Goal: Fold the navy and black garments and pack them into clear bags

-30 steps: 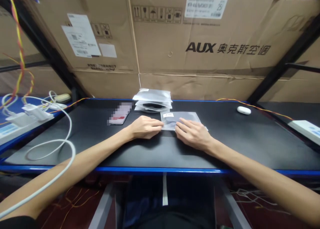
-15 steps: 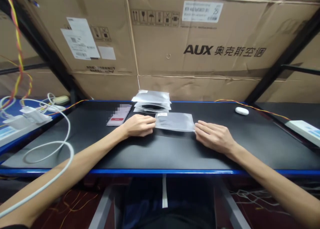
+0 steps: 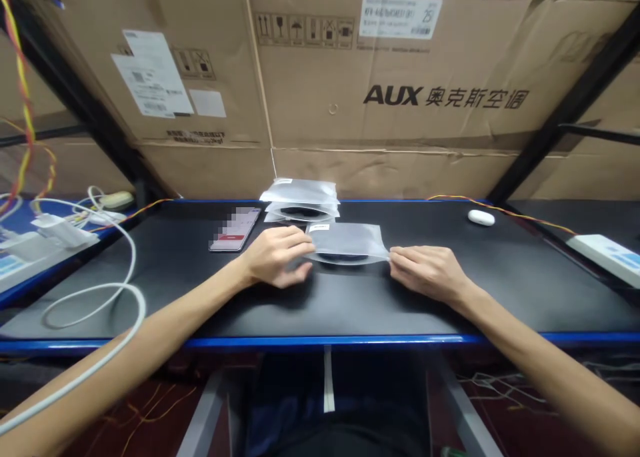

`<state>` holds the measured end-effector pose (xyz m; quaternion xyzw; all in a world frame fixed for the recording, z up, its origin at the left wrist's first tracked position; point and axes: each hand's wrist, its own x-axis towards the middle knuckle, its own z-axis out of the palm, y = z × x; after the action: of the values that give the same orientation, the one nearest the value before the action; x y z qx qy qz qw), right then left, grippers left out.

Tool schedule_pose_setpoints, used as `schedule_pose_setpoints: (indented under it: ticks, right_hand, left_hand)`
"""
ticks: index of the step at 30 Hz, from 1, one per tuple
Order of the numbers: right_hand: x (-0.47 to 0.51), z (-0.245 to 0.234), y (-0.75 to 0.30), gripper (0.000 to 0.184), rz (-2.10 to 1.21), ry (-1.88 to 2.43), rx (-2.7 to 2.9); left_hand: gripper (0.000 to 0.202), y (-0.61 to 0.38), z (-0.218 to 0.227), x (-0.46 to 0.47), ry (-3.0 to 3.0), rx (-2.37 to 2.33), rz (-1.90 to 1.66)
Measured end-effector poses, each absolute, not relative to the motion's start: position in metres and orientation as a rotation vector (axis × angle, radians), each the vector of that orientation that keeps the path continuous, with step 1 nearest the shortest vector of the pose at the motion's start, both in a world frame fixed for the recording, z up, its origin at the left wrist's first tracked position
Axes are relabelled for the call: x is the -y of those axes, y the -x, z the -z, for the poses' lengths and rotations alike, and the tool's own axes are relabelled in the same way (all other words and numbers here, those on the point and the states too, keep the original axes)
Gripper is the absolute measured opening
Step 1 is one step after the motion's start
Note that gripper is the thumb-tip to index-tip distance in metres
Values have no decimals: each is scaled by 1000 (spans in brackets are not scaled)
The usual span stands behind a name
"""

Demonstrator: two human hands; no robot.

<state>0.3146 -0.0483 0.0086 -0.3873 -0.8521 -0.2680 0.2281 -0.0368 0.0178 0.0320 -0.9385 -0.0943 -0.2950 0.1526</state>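
A frosted plastic bag [image 3: 346, 238] with a small white label lies between my hands, its near mouth gaping and something dark showing inside. My right hand [image 3: 425, 268] pinches the bag's near right corner. At the left edge, my left hand [image 3: 280, 254] has thumb and fingers apart, its fingertips at the bag's side. Just behind is a stack of similar frosted bags [image 3: 300, 192], the top one labelled, with dark openings facing me.
A phone [image 3: 235, 229] lies left of the stack. A white earbud case [image 3: 481, 218] sits at the back right. White power strips [image 3: 606, 258] flank the black mat [image 3: 350, 310]. A white cable [image 3: 133, 290] loops over my left forearm. A large cardboard box [image 3: 320, 130] stands behind.
My left thumb has moved away from the fingers, parting from the bag's edge. The bag's near mouth has opened wider. My right hand keeps its pinch on the corner.
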Motion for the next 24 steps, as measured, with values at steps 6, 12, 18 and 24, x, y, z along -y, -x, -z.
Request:
schedule_pose_setpoints:
  ticks: [6, 12, 18, 24]
  right_hand:
    - [50, -11, -309, 22, 809, 958, 2390]
    - [50, -9, -304, 19, 868, 922, 2371]
    - [52, -10, -302, 19, 916, 895, 2419]
    - [51, -10, -303, 17, 901, 822, 2427]
  left_hand:
    - [43, 3, -12, 7, 2748, 135, 719]
    - [43, -19, -6, 9, 2750, 492, 577]
    - [59, -42, -12, 1, 2918, 1068, 469]
    - [49, -57, -13, -17, 2938, 1023, 513]
